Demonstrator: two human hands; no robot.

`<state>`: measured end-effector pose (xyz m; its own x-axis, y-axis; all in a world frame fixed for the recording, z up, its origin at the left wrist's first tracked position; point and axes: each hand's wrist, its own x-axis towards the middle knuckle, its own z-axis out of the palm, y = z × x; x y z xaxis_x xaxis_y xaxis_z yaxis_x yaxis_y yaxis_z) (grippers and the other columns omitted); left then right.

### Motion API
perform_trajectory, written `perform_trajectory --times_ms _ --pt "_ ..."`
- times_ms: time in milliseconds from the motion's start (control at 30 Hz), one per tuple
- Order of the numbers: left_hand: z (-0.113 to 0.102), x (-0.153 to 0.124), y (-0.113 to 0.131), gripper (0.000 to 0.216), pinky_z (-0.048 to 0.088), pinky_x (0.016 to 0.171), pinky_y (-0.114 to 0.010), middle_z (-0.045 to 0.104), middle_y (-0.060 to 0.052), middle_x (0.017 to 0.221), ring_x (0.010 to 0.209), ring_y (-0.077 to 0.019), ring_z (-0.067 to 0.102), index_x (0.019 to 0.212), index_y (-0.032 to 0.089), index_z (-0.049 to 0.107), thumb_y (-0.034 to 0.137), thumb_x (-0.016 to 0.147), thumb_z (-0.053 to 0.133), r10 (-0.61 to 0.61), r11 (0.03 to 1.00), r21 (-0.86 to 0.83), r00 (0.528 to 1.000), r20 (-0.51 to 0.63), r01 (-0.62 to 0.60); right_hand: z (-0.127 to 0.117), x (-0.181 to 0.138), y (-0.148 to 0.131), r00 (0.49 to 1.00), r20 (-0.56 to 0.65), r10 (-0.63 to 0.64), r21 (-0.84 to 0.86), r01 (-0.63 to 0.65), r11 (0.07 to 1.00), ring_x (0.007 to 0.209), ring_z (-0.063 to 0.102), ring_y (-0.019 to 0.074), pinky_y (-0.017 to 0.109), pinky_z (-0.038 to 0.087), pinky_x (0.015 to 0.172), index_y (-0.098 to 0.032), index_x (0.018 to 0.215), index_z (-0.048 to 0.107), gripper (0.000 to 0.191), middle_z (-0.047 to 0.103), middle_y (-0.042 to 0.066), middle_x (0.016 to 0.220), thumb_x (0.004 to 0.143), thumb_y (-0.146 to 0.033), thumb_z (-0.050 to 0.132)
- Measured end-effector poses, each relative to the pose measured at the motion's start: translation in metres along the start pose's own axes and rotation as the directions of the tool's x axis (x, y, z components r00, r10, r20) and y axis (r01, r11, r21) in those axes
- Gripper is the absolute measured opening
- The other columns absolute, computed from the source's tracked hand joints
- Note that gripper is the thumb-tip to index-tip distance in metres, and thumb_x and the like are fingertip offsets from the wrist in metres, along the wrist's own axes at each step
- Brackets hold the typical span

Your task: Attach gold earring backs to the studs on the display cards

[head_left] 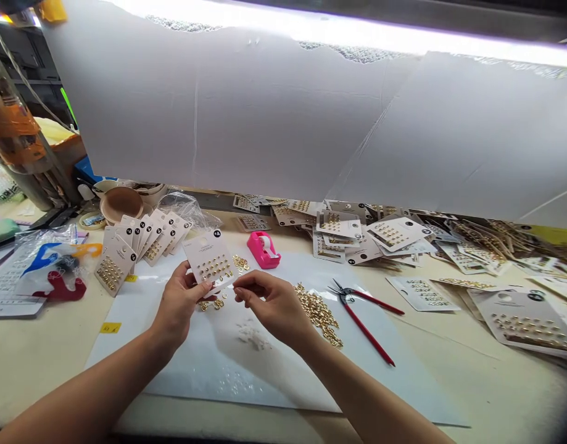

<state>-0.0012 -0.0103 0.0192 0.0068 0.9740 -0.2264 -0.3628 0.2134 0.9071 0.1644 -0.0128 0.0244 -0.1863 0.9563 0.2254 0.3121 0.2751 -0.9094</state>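
My left hand point(177, 302) grips a white earring card point(203, 248) by its lower left corner, thumb across the front. Rows of small gold earrings show on the card, which is tilted up toward me. Just right of the card's lower edge is my right hand point(276, 308), thumb and fingertips pinched together; whatever is between them is too small to make out. Below the hands, tiny clear pieces point(254, 337) lie scattered on the white sheet point(190, 370). A pile of gold earring pieces point(318, 311) sits beyond my right wrist. A few gold hoops lie behind and below the card.
Red-handled pliers point(364, 320) lie open at the right of the sheet. A pink tape dispenser point(263, 250) stands behind the hands. Filled earring cards point(111, 266) lean at left, and more cards point(397, 233) are heaped along the back right. A plastic bag point(56, 268) lies far left.
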Motion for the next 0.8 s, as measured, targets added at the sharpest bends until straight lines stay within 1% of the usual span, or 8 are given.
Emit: perform_trajectory --times_ms 100,200,300,400,533,667,800 --pt "0.000 -0.002 -0.003 0.050 0.053 0.067 -0.032 0.069 -0.008 0.098 0.082 -0.0193 0.064 0.107 0.019 0.053 0.021 0.063 0.074 0.002 1.000 0.003 0.999 0.050 -0.002 0.007 0.001 0.003 0.991 -0.086 -0.105 -0.037 0.102 0.994 0.064 0.064 0.0149 0.029 0.053 0.061 -0.019 0.086 0.065 0.012 0.067 0.003 0.075 0.077 -0.018 0.056" --pt "0.000 -0.003 -0.006 0.049 0.053 0.071 -0.034 0.067 -0.007 0.101 0.083 -0.0194 0.064 0.108 0.021 0.053 0.021 0.064 0.074 0.005 1.000 0.004 0.996 0.091 -0.005 0.012 0.000 0.007 0.966 -0.135 -0.218 -0.136 0.200 0.970 0.069 0.064 0.0158 0.029 0.053 0.063 -0.020 0.084 0.066 0.014 0.068 0.004 0.077 0.078 -0.014 0.054" --pt "0.001 -0.004 -0.007 0.049 0.053 0.072 -0.035 0.066 -0.006 0.101 0.081 -0.0194 0.065 0.107 0.021 0.054 0.021 0.063 0.074 0.005 1.000 -0.008 0.994 0.107 -0.004 0.015 -0.001 0.010 0.945 -0.160 -0.287 -0.213 0.251 0.944 0.069 0.062 0.0152 0.028 0.051 0.061 -0.020 0.081 0.065 0.014 0.068 0.003 0.079 0.079 -0.013 0.053" --pt "0.002 -0.005 -0.007 0.048 0.053 0.074 -0.035 0.066 -0.007 0.102 0.086 -0.0207 0.064 0.107 0.021 0.055 0.021 0.063 0.074 0.011 1.000 -0.023 0.993 0.114 -0.009 0.017 -0.001 0.011 0.934 -0.151 -0.325 -0.270 0.277 0.922 0.068 0.059 0.0148 0.027 0.048 0.059 -0.021 0.078 0.062 0.012 0.063 0.003 0.077 0.080 -0.014 0.053" --pt "0.003 -0.006 -0.007 0.047 0.053 0.074 -0.035 0.065 -0.008 0.104 0.089 -0.0213 0.063 0.106 0.019 0.054 0.020 0.064 0.074 0.019 1.000 -0.019 0.993 0.114 -0.017 0.018 0.000 0.013 0.930 -0.154 -0.334 -0.329 0.271 0.905 0.066 0.056 0.0143 0.027 0.046 0.060 -0.021 0.078 0.060 0.009 0.061 0.003 0.075 0.080 -0.014 0.054" --pt "0.003 -0.006 -0.008 0.045 0.053 0.076 -0.035 0.064 -0.008 0.105 0.091 -0.0213 0.062 0.106 0.019 0.054 0.018 0.066 0.073 0.034 0.999 -0.011 0.992 0.122 -0.033 0.018 0.000 0.013 0.907 -0.173 -0.384 -0.374 0.300 0.878 0.061 0.052 0.0132 0.027 0.044 0.057 -0.020 0.077 0.059 0.009 0.060 0.002 0.072 0.080 -0.014 0.054" --pt "0.003 -0.005 -0.010 0.041 0.054 0.075 -0.036 0.064 -0.006 0.101 0.089 -0.0208 0.062 0.105 0.020 0.054 0.020 0.068 0.072 0.055 0.998 0.006 0.987 0.149 -0.057 0.020 0.000 0.013 0.885 -0.197 -0.422 -0.402 0.319 0.858 0.057 0.050 0.0125 0.026 0.043 0.054 -0.020 0.074 0.057 0.010 0.057 0.001 0.068 0.081 -0.014 0.054"
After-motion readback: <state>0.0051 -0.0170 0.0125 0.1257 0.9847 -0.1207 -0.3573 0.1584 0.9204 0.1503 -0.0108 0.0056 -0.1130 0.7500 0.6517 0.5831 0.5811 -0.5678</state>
